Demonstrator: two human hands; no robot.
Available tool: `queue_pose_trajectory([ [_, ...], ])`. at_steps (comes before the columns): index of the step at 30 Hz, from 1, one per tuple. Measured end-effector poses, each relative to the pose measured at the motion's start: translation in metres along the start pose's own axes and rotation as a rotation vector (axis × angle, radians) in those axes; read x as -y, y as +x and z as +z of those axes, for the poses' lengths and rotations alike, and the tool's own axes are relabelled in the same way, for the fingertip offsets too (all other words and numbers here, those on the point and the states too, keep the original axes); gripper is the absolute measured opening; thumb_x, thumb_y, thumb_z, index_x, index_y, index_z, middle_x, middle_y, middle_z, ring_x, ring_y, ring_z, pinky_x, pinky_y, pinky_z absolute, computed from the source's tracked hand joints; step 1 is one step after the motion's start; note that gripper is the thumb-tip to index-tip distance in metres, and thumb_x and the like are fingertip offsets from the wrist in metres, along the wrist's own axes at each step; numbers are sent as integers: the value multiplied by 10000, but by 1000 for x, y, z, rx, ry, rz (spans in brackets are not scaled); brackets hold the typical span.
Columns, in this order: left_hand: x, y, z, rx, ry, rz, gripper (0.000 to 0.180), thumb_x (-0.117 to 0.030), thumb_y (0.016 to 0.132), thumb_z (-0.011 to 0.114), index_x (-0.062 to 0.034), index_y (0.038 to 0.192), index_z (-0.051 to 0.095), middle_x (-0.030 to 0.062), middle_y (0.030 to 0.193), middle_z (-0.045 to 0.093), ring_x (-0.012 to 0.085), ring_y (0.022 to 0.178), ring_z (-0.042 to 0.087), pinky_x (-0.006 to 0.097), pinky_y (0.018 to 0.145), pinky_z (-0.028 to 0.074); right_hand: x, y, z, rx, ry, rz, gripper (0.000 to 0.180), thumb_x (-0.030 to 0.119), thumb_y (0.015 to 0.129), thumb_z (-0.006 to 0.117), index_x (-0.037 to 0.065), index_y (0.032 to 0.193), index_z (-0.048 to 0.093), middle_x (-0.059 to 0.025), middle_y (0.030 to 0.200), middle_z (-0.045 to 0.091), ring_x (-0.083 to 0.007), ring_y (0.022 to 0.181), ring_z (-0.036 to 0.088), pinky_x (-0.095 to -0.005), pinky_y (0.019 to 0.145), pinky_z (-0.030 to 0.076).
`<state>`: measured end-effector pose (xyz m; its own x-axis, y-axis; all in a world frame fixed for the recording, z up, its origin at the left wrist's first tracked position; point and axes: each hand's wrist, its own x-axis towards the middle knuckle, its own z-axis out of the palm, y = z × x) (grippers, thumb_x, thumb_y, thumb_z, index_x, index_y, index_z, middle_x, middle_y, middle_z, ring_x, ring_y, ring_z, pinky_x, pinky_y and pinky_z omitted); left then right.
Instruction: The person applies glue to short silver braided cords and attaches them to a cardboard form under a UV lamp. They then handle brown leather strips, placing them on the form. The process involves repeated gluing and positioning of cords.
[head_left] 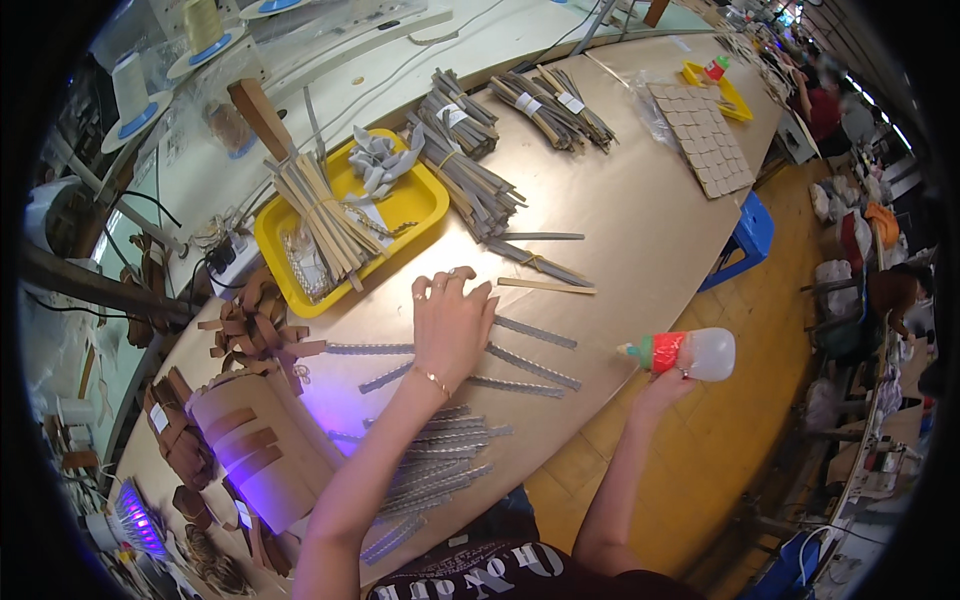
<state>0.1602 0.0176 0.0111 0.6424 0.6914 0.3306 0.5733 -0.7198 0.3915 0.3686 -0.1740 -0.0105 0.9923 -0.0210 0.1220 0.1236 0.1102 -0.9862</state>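
Note:
My left hand (pixel 449 328) lies palm down on the table, fingers bent and apart, over several grey braided strips (pixel 530 367). The strips stick out on both sides of it; what lies under the palm is hidden. My right hand (pixel 668 388) is wrapped round a squeeze bottle (pixel 711 354) with a clear whitish body, red label and green nozzle. The bottle is tilted on its side past the table's edge, its nozzle pointing left toward the tabletop. Nearer my body, more braided strips (pixel 440 465) lie in a row. A thin tan strip (pixel 546 286) rests just beyond my left fingers.
A yellow tray (pixel 418 215) holds bundled strips and grey scraps. Behind it lie tied grey bundles (pixel 540 105). Brown leather strips (pixel 255 325) and a cardboard roll (pixel 240 440) sit left, near a purple-lit lamp (pixel 138 520). A blue stool (pixel 742 245) stands beyond the right edge.

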Motion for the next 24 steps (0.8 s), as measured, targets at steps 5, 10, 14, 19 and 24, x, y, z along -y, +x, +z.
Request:
queue_pose_trajectory([
  [5,5,37,25,197,153,198,146,-217,894,633,-119,965,714,67,1089,636,226,1060,569,439,1019,329,2,8,0,-18,208,92,446,376,913,655,15,1148,539,-56,942,591,-142,830,612,-336,700,547],
  [10,14,40,43,179,192,240,122,-196,890,625,-111,873,711,57,1018,666,219,1009,597,442,1019,342,6,7,10,45,511,438,471,397,911,645,34,1184,520,-45,953,602,-150,811,624,-348,678,555],
  [14,24,46,37,89,257,203,117,-193,885,630,-112,863,712,57,981,674,219,996,604,441,1008,350,2,13,22,279,420,682,488,438,910,635,86,1227,521,-45,917,622,-154,777,634,-323,647,550],
  [19,23,31,-10,-14,55,-23,239,-234,872,673,-111,1076,690,85,1086,653,258,1044,598,444,1000,354,3,53,55,732,-153,544,617,527,882,646,77,1280,507,-82,970,637,-173,819,647,-315,699,548],
  [24,-7,-71,-89,-34,-147,-113,331,-187,868,685,-81,1179,649,101,1095,633,256,1033,593,433,936,392,21,96,89,957,-1036,-49,873,615,809,680,19,1395,429,-200,1219,629,-305,1070,646,-407,920,507],
])
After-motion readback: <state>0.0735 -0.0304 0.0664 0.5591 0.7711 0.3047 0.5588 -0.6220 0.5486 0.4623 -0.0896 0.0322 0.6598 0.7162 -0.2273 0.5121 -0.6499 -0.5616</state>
